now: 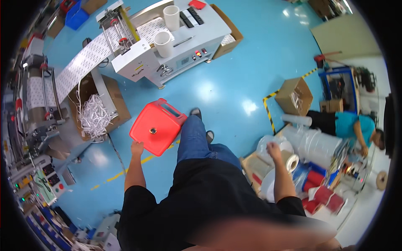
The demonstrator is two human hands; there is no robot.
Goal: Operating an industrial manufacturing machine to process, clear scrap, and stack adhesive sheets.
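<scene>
My left hand (pixel 137 147) is closed on the near-left edge of a red plastic stool (pixel 161 136), whose square seat has a small round hole in the middle. The stool is at my left leg, tilted over the blue floor. On the other side, my right hand (pixel 274 149) hangs out from my body with its fingers curled and nothing visible in them. Below that hand in the picture lie clear plastic-wrapped rolls (pixel 268 146), apparently not touched by it.
A grey machine (pixel 197 46) carrying white cups (pixel 163 44) stands ahead, fed by a printed strip (pixel 86 56). A carton of paper scraps (pixel 95 115) is at left. Another carton (pixel 295 96) stands at right, near a person in a teal shirt (pixel 354 125) by wrapped rolls.
</scene>
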